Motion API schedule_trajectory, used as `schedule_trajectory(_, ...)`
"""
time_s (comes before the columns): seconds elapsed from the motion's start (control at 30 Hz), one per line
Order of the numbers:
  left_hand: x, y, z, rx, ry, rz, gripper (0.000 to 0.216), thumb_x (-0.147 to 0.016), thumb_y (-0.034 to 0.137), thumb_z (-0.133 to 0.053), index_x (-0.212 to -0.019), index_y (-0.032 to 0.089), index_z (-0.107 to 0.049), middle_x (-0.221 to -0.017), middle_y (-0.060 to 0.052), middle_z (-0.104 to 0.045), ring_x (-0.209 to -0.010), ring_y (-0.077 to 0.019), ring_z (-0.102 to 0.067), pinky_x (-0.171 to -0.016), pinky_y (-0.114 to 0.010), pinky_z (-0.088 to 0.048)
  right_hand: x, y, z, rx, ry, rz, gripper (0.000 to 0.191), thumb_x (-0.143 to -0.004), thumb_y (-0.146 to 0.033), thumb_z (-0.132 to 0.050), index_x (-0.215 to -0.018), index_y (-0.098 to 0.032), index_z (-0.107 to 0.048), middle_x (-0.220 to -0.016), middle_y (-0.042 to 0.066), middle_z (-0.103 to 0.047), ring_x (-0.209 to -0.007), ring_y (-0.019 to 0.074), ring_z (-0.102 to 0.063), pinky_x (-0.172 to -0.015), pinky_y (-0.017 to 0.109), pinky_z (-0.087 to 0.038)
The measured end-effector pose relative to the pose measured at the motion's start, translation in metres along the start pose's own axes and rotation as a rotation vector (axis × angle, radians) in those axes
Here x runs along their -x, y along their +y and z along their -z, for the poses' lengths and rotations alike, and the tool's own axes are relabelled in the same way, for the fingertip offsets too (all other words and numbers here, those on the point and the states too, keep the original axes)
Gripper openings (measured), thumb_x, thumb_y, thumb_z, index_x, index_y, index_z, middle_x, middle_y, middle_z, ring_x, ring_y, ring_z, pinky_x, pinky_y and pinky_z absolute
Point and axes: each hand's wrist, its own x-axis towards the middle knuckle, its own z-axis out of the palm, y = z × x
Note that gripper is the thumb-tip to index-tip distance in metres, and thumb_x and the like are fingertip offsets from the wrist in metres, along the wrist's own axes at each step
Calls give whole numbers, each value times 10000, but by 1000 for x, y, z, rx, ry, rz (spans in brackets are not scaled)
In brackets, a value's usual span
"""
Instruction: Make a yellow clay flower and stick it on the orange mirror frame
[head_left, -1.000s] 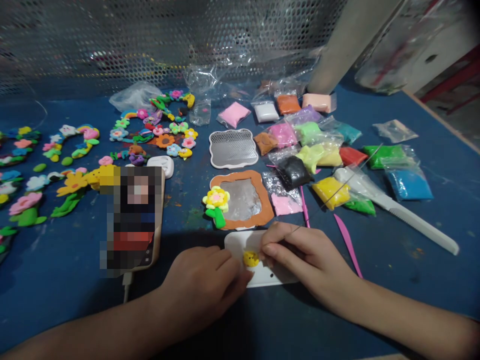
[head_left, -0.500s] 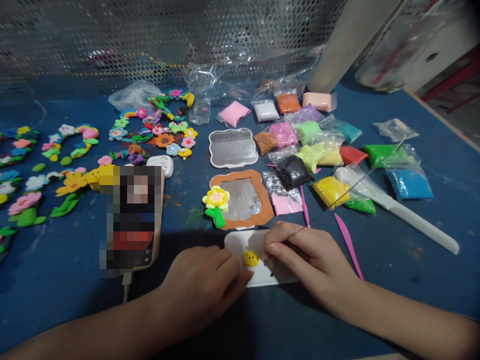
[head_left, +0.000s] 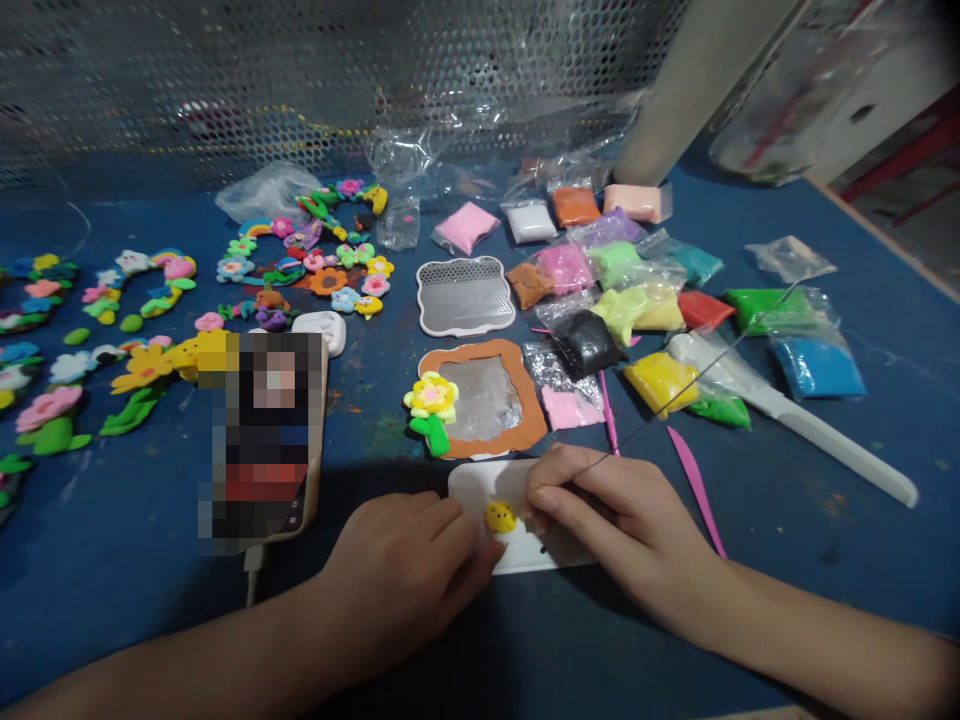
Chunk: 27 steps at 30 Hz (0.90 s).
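Observation:
A small yellow clay figure (head_left: pixel 501 516) sits on a white board (head_left: pixel 480 484) at the near edge of the blue table (head_left: pixel 135 580). My left hand (head_left: pixel 405 572) rests curled beside it, fingertips touching the board's left edge. My right hand (head_left: pixel 609 520) is pinched on a thin wire tool (head_left: pixel 675 398), whose tip is at the clay figure. Just beyond the board lies a mirror with an orange clay frame (head_left: pixel 486 398) and a yellow clay flower (head_left: pixel 432 404) at its left corner.
A phone (head_left: pixel 264 440) lies to the left, with many clay flower pieces (head_left: pixel 315 262) behind it. Bags of coloured clay (head_left: pixel 637 300), a bare mirror (head_left: pixel 465 294), pink modelling tools (head_left: pixel 694 484) and a white plastic knife (head_left: pixel 825 440) fill the right. A mesh wall (head_left: pixel 300 80) stands behind.
Almost nothing moved. My right hand and the wire tool shifted very slightly at the yellow clay figure.

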Motion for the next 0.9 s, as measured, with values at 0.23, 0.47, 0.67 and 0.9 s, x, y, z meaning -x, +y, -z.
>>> schedule_trajectory(0.23,0,0,1,7,-3,4,278,-883,239,-481,-608,197,-471,-519,38,-491,-445,-126,-418,-443,-287,-247,0,0,0,3,-22,-13,164,-907,-168,-467,-781,-197,-568,-729,-28,-594,-645,70,-542,-595,176,-425)
schedule_trajectory(0.47,-1,1,1,6,-19,5,277,-888,243,-474,-614,198,-475,-522,39,-488,-446,-127,-422,-445,-290,-254,-1,1,0,10,-25,-7,157,-910,-172,-462,-798,-200,-568,-731,-34,-589,-648,64,-536,-596,168,-417)
schedule_trajectory(0.67,0,1,2,4,-29,6,282,-884,240,-478,-606,199,-473,-520,38,-489,-449,-128,-425,-449,-291,-249,-1,1,0,-5,-28,-21,159,-909,-166,-464,-789,-205,-561,-729,-42,-583,-653,59,-533,-607,161,-416)
schedule_trajectory(0.9,0,1,3,-1,-26,7,275,-882,231,-477,-609,198,-485,-520,39,-497,-449,-127,-429,-454,-289,-256,0,0,0,-3,-23,-20,167,-910,-166,-464,-782,-206,-563,-733,-41,-585,-654,61,-535,-602,166,-418)
